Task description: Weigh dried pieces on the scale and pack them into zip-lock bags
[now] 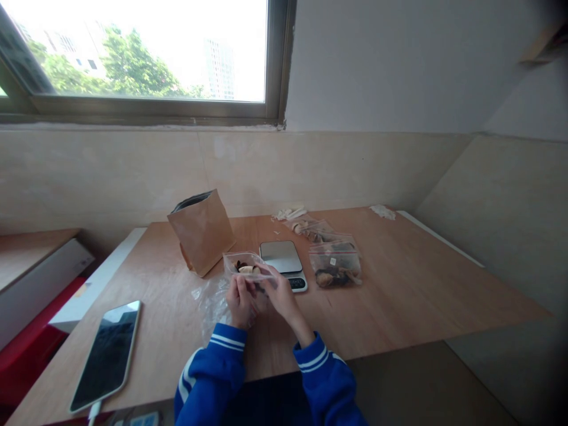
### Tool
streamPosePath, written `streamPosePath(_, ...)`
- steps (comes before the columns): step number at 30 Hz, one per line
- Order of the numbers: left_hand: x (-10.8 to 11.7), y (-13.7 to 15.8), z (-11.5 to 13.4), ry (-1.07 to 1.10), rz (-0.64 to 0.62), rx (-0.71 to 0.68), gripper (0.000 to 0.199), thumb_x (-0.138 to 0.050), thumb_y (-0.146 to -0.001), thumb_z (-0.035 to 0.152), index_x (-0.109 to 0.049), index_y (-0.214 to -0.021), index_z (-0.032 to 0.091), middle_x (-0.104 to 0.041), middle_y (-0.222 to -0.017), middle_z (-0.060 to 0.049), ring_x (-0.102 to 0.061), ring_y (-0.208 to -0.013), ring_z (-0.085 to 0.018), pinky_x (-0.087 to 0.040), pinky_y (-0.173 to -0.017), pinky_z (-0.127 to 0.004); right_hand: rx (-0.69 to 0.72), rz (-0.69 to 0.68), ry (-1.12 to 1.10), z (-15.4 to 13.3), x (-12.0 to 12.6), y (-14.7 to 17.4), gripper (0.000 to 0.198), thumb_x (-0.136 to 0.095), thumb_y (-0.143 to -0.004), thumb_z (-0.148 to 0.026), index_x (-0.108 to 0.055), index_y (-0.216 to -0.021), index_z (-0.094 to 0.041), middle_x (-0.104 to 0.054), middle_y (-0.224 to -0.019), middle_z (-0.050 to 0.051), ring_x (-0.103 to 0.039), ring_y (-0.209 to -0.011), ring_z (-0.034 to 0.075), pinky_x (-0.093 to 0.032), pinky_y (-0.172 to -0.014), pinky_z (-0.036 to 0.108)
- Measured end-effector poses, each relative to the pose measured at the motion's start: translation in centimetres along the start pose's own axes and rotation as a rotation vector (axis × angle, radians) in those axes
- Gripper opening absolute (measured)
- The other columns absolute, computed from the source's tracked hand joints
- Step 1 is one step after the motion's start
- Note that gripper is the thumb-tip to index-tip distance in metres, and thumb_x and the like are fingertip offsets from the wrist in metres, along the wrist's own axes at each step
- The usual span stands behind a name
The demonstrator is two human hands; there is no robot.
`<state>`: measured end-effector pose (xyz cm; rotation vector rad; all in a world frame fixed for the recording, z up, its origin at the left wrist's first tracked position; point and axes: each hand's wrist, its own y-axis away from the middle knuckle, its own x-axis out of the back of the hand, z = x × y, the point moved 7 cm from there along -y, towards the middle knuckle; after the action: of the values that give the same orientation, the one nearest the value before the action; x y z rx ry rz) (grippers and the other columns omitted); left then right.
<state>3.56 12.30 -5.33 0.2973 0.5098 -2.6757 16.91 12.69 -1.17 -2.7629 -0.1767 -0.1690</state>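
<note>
Between my hands is a clear zip bag [228, 260] with dark and pale dried pieces inside. My left hand [240, 300] pinches its lower left part with closed fingers. On the bag's right side, my right hand [280, 296] grips the plastic, fingers and thumb round its edge. Just behind my right hand stands a kitchen scale [280, 255] with a bare metal plate and a dark display. Crumpled clear plastic [215, 305] lies under and left of my left hand. A filled zip bag [336, 264] with a red seal line rests right of the scale.
A brown paper bag [203, 231] stands open at the back left. More filled zip bags [310, 229] and whitish scraps [290, 213] lie behind the scale. A tablet [109, 355] with a cable lies at the left. Another whitish scrap [383, 212] is near the wall.
</note>
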Motion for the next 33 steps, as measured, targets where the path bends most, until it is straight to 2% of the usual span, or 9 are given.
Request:
streamPosePath(3,0.2,-0.1,1.7,-0.101,0.034,-0.146,0.04,-0.049,-0.087,0.055,-0.058,-0.072,0.019,-0.056,-0.064,-0.002,-0.052,-0.057,-0.014,-0.043,-0.058,-0.028,0.029,0.105,0.016,0.0,1.7,-0.3,0.039,-0.044,-0.095,-0.049,-0.068,-0.11,-0.022,-0.069,-0.118,0.008,-0.06,-0.116,0.025,-0.045,-0.102,0.04)
streamPosePath(6,1.4,-0.8,3.8,-0.255,0.234,-0.276,0.032,-0.055,-0.086,0.049,-0.061,-0.093,0.018,-0.06,-0.096,-0.008,-0.056,-0.088,-0.02,-0.046,-0.081,-0.033,-0.012,0.243,0.007,0.9,3.9,-0.2,0.046,-0.042,-0.093,-0.055,-0.07,-0.101,-0.02,-0.072,-0.107,0.01,-0.065,-0.105,0.026,-0.05,-0.093,0.04)
streamPosePath(9,1.1,-2.1,3.8,-0.24,0.166,-0.16,0.037,-0.057,-0.085,0.047,-0.06,-0.109,0.019,-0.058,-0.113,-0.009,-0.055,-0.102,-0.021,-0.043,-0.091,-0.034,-0.073,0.317,-0.018,1.6,5.1,0.0,0.054,-0.04,-0.091,-0.062,-0.07,-0.098,-0.018,-0.073,-0.103,0.012,-0.067,-0.099,0.027,-0.052,-0.09,0.04)
streamPosePath(14,-1.9,-2.0,3.6,-0.15,-0.21,0.003,0.033,-0.057,-0.086,0.047,-0.071,-0.096,0.019,-0.068,-0.098,-0.009,-0.06,-0.096,-0.022,-0.043,-0.089,-0.031,-0.119,0.319,-0.097,1.6,4.8,0.3,0.066,-0.026,-0.092,-0.067,-0.07,-0.103,-0.019,-0.074,-0.101,0.013,-0.067,-0.101,0.027,-0.053,-0.089,0.04)
streamPosePath(18,-1.9,-1.5,3.8,-0.118,-0.141,0.045,0.03,-0.063,-0.082,0.045,-0.072,-0.09,0.018,-0.07,-0.095,-0.008,-0.062,-0.092,-0.021,-0.045,-0.083,-0.028,-0.046,0.234,0.04,0.9,4.4,0.4,0.059,-0.03,-0.094,-0.063,-0.069,-0.109,-0.021,-0.074,-0.101,0.011,-0.066,-0.101,0.027,-0.049,-0.094,0.042)
streamPosePath(23,0.3,-1.5,2.8,-0.082,0.101,0.11,0.031,-0.059,-0.083,0.048,-0.064,-0.079,0.018,-0.057,-0.061,0.002,-0.05,-0.053,-0.011,-0.039,-0.051,-0.021,-0.018,0.272,0.214,1.3,6.1,0.7,0.059,-0.029,-0.094,-0.062,-0.071,-0.097,-0.021,-0.074,-0.096,0.012,-0.069,-0.081,0.026,-0.053,-0.072,0.036)
streamPosePath(26,0.4,-1.4,1.6,-0.023,0.064,0.194,0.034,-0.06,-0.082,0.052,-0.061,-0.078,0.018,-0.047,-0.052,0.006,-0.041,-0.043,-0.009,-0.033,-0.043,-0.02,-0.018,0.275,0.214,1.8,6.8,0.7,0.056,-0.031,-0.094,-0.06,-0.071,-0.095,-0.02,-0.074,-0.095,0.012,-0.068,-0.079,0.026,-0.053,-0.072,0.035)
streamPosePath(30,0.1,-1.4,1.0,-0.014,-0.038,0.207,0.035,-0.065,-0.077,0.051,-0.061,-0.072,0.017,-0.05,-0.057,0.003,-0.044,-0.049,-0.009,-0.036,-0.047,-0.02,-0.038,0.315,0.169,3.0,7.7,1.0,0.051,-0.04,-0.092,-0.06,-0.07,-0.099,-0.018,-0.073,-0.101,0.012,-0.067,-0.093,0.028,-0.051,-0.082,0.037)
streamPosePath(33,0.2,-1.2,0.2,0.004,-0.049,0.248,0.034,-0.066,-0.077,0.05,-0.06,-0.073,0.016,-0.049,-0.06,0.004,-0.042,-0.051,-0.008,-0.035,-0.048,-0.019,-0.086,0.31,0.126,4.5,7.9,1.4,0.049,-0.045,-0.09,-0.058,-0.069,-0.1,-0.017,-0.073,-0.098,0.013,-0.068,-0.083,0.026,-0.052,-0.072,0.035)
